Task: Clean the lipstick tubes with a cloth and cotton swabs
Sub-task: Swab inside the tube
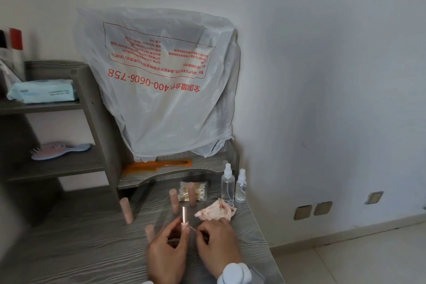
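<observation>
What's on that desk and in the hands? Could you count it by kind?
Pink tubes standing: 4
Lipstick tube in the left hand: 1
Cotton swab in the right hand: 1
Spray bottles: 2
Swab pack: 1
Stained cloth: 1
Total: 10

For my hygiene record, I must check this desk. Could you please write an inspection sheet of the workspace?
surface: grey wood-grain table.
job's things: lipstick tube uncapped, upright; cotton swab at its side; stained cloth, crumpled; swab pack; pink tubes standing, blurred.
clutter: two spray bottles; orange comb, hairbrush, wipes pack on shelves.
grips: left hand holds the lipstick tube; right hand pinches the cotton swab.
cables: nothing seen.
surroundings: plastic bag hanging behind; white wall with sockets.
</observation>
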`<state>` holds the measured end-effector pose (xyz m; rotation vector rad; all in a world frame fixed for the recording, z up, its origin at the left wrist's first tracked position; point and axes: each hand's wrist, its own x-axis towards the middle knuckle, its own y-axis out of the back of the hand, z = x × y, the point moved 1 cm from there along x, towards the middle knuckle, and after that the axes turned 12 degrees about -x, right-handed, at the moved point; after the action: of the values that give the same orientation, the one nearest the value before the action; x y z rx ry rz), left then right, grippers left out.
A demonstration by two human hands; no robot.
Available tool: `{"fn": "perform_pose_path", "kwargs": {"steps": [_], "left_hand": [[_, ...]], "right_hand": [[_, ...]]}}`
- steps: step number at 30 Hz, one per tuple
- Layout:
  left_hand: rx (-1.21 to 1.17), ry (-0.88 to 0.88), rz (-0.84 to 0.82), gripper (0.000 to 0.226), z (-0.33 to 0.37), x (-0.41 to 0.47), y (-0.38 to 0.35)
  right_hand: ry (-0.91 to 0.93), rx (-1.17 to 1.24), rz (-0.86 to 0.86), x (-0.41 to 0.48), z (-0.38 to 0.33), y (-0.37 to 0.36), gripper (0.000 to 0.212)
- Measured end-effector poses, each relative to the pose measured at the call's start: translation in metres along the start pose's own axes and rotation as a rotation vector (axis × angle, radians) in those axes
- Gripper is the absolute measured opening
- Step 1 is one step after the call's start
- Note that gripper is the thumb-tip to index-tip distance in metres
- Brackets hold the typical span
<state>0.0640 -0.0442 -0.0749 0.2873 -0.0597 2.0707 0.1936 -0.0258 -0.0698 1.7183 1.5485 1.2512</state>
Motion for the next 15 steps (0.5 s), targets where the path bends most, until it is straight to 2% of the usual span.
{"fn": "perform_pose_path", "kwargs": {"steps": [4, 9, 15], "left_hand": [[0.012, -0.003, 0.002, 0.035, 0.001, -0.001, -0.002], [0.018, 0.001, 0.016, 0.036, -0.006, 0.001, -0.003], [-0.023, 0.068, 0.009, 0.040, -0.005, 0.000, -0.001]], "right_hand": [[0.033, -0.018, -0.032, 0.003, 0.001, -0.001, 0.047], [0.097, 0.000, -0.033, 0.002, -0.003, 0.004, 0.039], [0.118, 0.068, -0.056, -0.004, -0.010, 0.014, 0.042]]}}
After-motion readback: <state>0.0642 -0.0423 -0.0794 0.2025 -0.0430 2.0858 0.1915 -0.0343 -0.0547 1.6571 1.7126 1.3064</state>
